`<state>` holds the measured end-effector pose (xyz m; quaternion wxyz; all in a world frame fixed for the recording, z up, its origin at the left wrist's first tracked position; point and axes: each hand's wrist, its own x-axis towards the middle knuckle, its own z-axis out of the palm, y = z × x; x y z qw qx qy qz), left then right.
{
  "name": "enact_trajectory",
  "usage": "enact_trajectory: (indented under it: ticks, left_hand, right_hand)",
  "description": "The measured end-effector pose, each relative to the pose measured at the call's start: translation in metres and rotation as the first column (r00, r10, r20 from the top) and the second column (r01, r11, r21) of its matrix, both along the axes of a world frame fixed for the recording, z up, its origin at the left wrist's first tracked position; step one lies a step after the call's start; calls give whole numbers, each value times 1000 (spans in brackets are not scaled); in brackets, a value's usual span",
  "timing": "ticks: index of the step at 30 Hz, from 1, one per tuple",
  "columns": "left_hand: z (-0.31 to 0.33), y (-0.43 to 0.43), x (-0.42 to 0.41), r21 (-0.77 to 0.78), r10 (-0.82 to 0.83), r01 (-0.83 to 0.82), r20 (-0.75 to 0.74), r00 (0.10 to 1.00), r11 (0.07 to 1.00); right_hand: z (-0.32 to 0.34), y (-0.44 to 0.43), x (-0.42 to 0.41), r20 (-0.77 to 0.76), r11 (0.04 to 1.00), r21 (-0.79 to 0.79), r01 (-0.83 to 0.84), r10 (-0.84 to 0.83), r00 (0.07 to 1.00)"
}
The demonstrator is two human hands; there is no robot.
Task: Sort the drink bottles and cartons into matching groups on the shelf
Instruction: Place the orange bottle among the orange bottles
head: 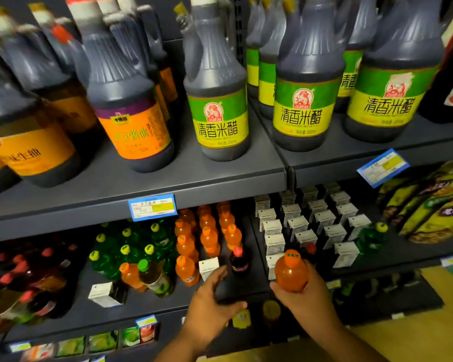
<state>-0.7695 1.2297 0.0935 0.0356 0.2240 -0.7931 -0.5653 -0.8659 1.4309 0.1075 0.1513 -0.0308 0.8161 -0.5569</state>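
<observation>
An orange bottle (290, 275) is lifted off the drinks shelf (168, 304), on its way to its group.

The right hand (307, 296) wraps its fingers round the bottle's lower half, holding it in front of the white carton block (298, 226), where it does not belong. The orange row (207, 233) stands to the left, just past a stray cola bottle (239, 261). The left hand (209, 299) reaches out with loose, nearly straight fingers, holding nothing, tips just beside a stray carton (209, 267). Judged step: regrouping the misplaced bottle. The next move calls for carrying it left and setting it upright at the row's front without knocking the cola.
</observation>
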Motion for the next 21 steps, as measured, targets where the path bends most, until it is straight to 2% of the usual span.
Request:
enact_trajectory:
  ticks: [6, 12, 21]
  left_hand:
    - [-34, 2, -8, 18, 49, -50, 26, 998, 999]
    - [-65, 3, -30, 62, 196, -199, 52, 979, 978]
    - [-105, 12, -92, 74, 305, -301, -43, 951, 951]
  right_hand:
    - [-4, 14, -13, -8, 999, -37, 26, -26, 1000]
    - [-22, 29, -25, 31, 998, -54, 46, -44, 999]
    - [-62, 25, -34, 63, 997, 45, 56, -59, 996]
